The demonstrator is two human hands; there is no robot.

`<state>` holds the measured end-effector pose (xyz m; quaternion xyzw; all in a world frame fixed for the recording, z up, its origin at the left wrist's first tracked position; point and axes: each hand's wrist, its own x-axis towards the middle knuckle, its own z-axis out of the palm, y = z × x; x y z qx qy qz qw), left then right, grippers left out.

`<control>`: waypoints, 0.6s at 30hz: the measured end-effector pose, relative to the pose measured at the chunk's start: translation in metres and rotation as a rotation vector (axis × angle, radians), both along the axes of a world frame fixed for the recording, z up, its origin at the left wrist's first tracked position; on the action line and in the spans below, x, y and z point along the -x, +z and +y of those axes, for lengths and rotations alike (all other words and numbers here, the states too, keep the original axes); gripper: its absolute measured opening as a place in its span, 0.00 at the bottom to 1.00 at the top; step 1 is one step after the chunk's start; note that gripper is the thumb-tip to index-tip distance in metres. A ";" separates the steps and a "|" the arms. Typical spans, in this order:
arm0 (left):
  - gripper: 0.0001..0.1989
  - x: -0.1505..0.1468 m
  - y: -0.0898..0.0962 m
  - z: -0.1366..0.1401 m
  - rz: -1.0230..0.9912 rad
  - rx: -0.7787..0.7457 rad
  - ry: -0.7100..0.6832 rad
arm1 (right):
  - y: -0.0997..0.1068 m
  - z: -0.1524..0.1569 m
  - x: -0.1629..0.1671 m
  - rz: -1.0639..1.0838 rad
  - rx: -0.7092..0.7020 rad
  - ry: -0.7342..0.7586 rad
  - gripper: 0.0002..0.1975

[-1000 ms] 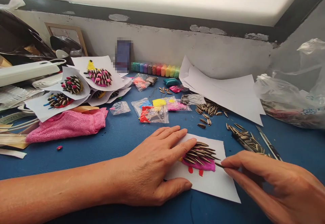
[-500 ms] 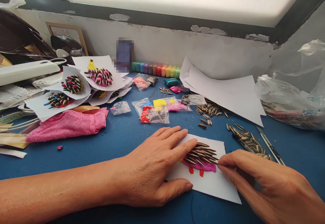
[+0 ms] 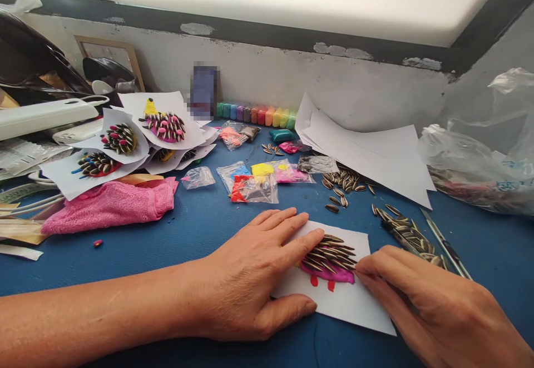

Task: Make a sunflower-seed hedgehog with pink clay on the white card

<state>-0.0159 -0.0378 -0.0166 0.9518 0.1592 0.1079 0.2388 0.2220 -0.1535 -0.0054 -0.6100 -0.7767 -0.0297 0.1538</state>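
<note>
My left hand (image 3: 250, 268) lies open across a white paper sheet (image 3: 354, 312), fingers stretched out and thumb apart. Its index finger rests at the left end of a clay hedgehog shape. That shape has a purple clay body (image 3: 329, 272), red clay feet (image 3: 331, 286) and striped sunflower seeds (image 3: 334, 251) stuck in as spines; its left end is hidden by the hand. My right hand (image 3: 434, 296) is closed in a pinch at the body's right edge, its fingertips on a sunflower seed that is mostly hidden by them.
Loose sunflower seeds (image 3: 411, 234) lie beside a utility knife (image 3: 448, 245) on the right. Bags of coloured clay (image 3: 254, 184) sit behind my left hand. Finished paper pieces (image 3: 167, 129) and a pink towel (image 3: 112, 207) are at left, blank sheets (image 3: 367, 140) at the back.
My right fingertips have moved slightly left, closer against the purple clay, and the seed between them shows less. My left hand has stayed in place.
</note>
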 end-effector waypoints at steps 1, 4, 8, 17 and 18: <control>0.38 0.000 0.000 0.000 0.001 0.004 -0.001 | 0.000 0.000 0.000 -0.007 -0.002 -0.001 0.12; 0.38 -0.001 0.000 0.001 0.002 0.008 -0.003 | -0.001 0.000 0.001 -0.026 0.001 -0.003 0.12; 0.38 0.000 0.000 0.000 0.000 0.001 -0.006 | -0.001 0.000 0.003 -0.031 0.000 -0.005 0.14; 0.37 0.000 0.000 0.001 -0.013 0.005 -0.005 | 0.004 -0.005 0.001 -0.040 -0.031 -0.045 0.14; 0.37 -0.001 0.001 0.001 -0.006 -0.001 -0.007 | 0.006 -0.007 -0.003 -0.023 -0.050 -0.080 0.14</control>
